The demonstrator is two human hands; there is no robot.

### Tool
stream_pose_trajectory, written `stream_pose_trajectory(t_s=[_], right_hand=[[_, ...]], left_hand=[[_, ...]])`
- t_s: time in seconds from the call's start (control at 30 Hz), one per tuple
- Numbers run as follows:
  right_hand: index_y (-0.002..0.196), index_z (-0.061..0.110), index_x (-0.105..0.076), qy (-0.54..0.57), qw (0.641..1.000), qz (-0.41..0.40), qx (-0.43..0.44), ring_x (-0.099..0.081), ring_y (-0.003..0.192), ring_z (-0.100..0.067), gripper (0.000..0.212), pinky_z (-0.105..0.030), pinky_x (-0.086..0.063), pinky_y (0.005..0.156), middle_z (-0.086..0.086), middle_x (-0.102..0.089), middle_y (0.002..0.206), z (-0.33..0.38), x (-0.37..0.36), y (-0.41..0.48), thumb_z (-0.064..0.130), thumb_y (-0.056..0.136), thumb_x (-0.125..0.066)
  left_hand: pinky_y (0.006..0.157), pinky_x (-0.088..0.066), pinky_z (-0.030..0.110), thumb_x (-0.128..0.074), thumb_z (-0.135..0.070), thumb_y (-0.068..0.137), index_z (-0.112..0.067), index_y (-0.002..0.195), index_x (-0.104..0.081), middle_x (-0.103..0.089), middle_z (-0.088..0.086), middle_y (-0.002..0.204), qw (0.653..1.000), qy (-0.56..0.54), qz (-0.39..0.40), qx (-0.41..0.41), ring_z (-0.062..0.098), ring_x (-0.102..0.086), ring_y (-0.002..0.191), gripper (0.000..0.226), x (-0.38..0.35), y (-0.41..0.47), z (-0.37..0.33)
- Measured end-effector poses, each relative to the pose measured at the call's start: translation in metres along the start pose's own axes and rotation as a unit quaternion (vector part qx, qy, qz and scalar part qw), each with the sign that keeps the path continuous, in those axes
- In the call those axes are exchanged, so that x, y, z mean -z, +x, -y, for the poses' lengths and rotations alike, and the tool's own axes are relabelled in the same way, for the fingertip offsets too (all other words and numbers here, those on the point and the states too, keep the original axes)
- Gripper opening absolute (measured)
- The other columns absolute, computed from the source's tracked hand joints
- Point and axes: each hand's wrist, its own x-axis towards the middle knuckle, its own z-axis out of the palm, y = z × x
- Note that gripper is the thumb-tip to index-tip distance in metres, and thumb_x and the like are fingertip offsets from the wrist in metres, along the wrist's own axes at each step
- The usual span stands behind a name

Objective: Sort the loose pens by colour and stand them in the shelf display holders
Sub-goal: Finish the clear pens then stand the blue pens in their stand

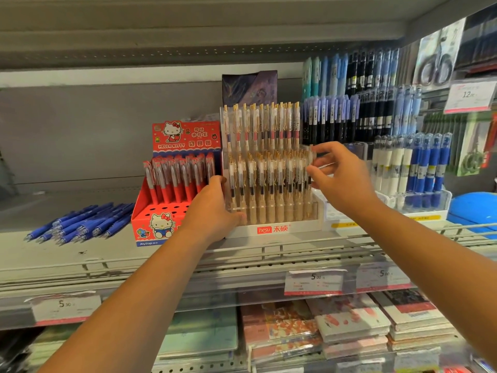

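Note:
A clear tiered display holder [271, 229] with a white base stands mid-shelf, filled with beige gold-clipped pens [269, 168]. My left hand [212, 211] grips its lower left corner, thumb on the front of the base. My right hand [338, 173] pinches the upper right edge of the holder's front tier. To the left, a red cartoon-cat box [161, 227] holds several red pens [177, 173]. A pile of loose blue pens [80, 223] lies flat on the shelf at far left.
More holders with blue and white pens [414, 168] stand at right, dark and lilac pens behind them. A blue rounded object [473, 208] sits at far right. A wire rail [269, 251] with price tags runs along the shelf front. Notebooks fill the shelf below.

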Motion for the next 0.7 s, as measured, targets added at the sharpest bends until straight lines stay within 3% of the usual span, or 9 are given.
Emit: stream_pose_trajectory(t_s=[0.13,0.23,0.27,0.4,0.57,0.7], right_hand=[[0.119,0.025,-0.057,-0.034,0.999,0.003,0.028,-0.064,0.079,0.001,0.032,-0.011,-0.050,0.065,0.014,-0.062,0.088,0.003,-0.002,-0.003,0.021,0.090,-0.070],[0.115,0.030,-0.056,-0.037,0.998,0.007,0.041,-0.063,0.078,0.003,0.031,-0.004,-0.046,0.063,0.014,-0.063,0.088,0.002,0.000,-0.004,0.020,0.089,-0.071],[0.113,0.030,-0.055,-0.029,0.999,0.005,0.039,-0.064,0.078,0.002,0.031,-0.006,-0.048,0.065,0.014,-0.063,0.087,0.001,0.001,-0.003,0.020,0.089,-0.071],[0.126,0.015,-0.059,0.009,0.999,-0.008,-0.050,-0.069,0.078,-0.016,0.036,-0.041,-0.062,0.073,0.007,-0.062,0.087,-0.005,0.004,0.007,0.015,0.091,-0.069],[0.133,0.014,-0.059,-0.056,0.998,0.021,-0.032,-0.071,0.072,-0.018,0.042,-0.042,-0.062,0.074,0.000,-0.067,0.097,-0.002,0.001,0.015,0.017,0.092,-0.068],[0.133,0.012,-0.060,-0.059,0.998,0.023,0.002,-0.070,0.081,-0.018,0.042,-0.043,-0.061,0.079,-0.002,-0.068,0.098,0.000,0.004,0.009,0.014,0.091,-0.069]], left_hand=[[0.082,-0.036,0.027,-0.083,-0.024,0.078,-0.017,0.138,-0.039,-0.055,0.000,0.130,1.000,0.001,0.000,-0.001,0.010,-0.042,0.101,0.075,0.000,-0.001,-0.001],[0.083,-0.036,0.027,-0.083,-0.023,0.079,-0.017,0.139,-0.038,-0.055,0.000,0.132,1.000,0.004,-0.001,0.000,0.012,-0.044,0.103,0.076,0.000,-0.001,-0.001],[0.084,-0.036,0.027,-0.083,-0.023,0.079,-0.018,0.141,-0.037,-0.055,0.000,0.134,1.000,0.004,-0.001,0.002,0.014,-0.047,0.107,0.077,0.000,-0.002,-0.002],[0.086,-0.037,0.026,-0.082,-0.022,0.079,-0.018,0.143,-0.035,-0.053,0.000,0.138,1.000,-0.004,0.001,0.004,0.016,-0.050,0.113,0.079,0.000,-0.002,-0.002],[0.091,-0.035,0.027,-0.083,-0.022,0.079,-0.018,0.147,-0.031,-0.050,0.001,0.143,1.000,-0.014,0.004,0.007,0.023,-0.048,0.129,0.085,0.000,-0.002,-0.002],[0.091,-0.036,0.026,-0.084,-0.022,0.078,-0.018,0.147,-0.031,-0.051,0.000,0.142,1.000,-0.020,0.007,0.009,0.021,-0.048,0.127,0.087,0.000,-0.001,-0.001]])
